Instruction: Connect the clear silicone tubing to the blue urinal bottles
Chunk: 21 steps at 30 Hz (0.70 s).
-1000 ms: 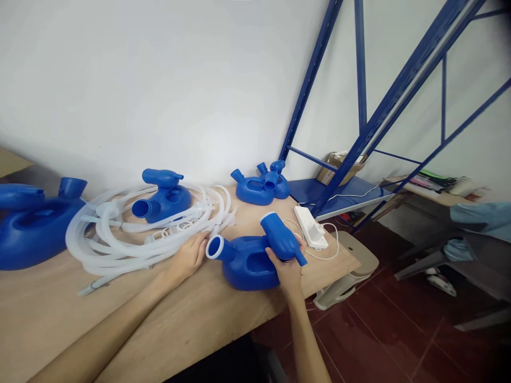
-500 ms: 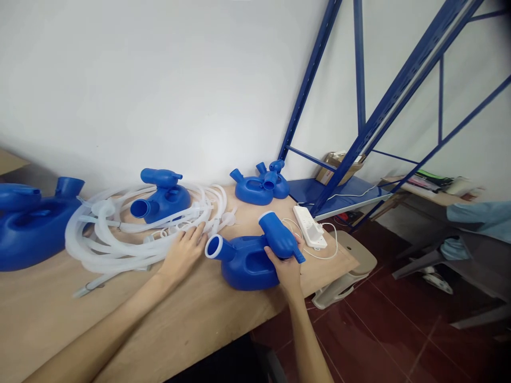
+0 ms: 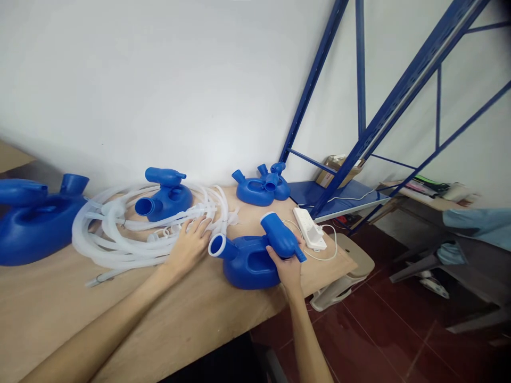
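Note:
My right hand (image 3: 289,266) is wrapped round the small upper blue bottle (image 3: 281,236), which has a white ring at its wide end and a narrow spout. It sits over the right part of a larger blue jug (image 3: 249,266) with an open, white-rimmed neck. Just left of that neck, my left hand (image 3: 191,242) reaches over the edge of the coiled clear tubing (image 3: 120,249), its fingers spread near small clear pieces. Whether its fingertips touch anything is hard to tell.
Another blue jug (image 3: 175,201) stands inside the coil, one more (image 3: 40,229) at the far left, two (image 3: 254,198) at the back. A white power strip (image 3: 309,229) lies by the right table edge. Beyond are a blue rack (image 3: 359,141) and a beige stool (image 3: 351,255).
The view has shifted slightly, so the table items appear a little further right. My left hand has moved slightly up and right over the small clear pieces. My right hand keeps its hold.

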### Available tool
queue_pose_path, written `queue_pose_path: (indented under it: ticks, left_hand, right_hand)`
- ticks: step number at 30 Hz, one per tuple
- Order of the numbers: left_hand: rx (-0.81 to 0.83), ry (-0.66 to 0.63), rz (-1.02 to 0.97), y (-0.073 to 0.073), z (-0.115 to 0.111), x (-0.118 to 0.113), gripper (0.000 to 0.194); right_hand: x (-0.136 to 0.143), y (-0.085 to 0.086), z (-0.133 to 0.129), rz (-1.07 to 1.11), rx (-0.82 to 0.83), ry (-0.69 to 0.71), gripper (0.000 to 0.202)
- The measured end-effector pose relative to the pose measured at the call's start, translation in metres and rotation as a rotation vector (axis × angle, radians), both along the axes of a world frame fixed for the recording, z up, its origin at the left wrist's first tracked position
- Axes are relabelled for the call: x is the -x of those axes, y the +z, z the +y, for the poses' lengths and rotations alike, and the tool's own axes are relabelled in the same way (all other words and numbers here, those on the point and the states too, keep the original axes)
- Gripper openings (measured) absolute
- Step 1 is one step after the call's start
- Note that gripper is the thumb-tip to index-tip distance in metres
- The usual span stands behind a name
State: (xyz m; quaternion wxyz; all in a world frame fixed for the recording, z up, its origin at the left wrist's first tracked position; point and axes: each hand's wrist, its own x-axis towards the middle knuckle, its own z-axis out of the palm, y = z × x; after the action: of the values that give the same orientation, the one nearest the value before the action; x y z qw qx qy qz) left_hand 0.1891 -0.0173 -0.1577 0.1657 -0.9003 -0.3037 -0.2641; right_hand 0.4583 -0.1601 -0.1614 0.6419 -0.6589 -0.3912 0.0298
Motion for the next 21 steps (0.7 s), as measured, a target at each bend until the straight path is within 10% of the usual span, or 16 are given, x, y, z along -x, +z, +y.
queue_pose_path:
  ticks: [7, 21]
  left_hand:
    - [-0.037, 0.043, -0.075, 0.023, 0.010, 0.024, 0.029]
    - [0.034, -0.015, 0.188, 0.003, 0.012, -0.011, 0.039]
  right_hand:
    - [0.000, 0.001, 0.000, -0.001, -0.015, 0.024, 0.086]
    - [0.001, 0.000, 0.001, 0.011, -0.011, 0.010, 0.090]
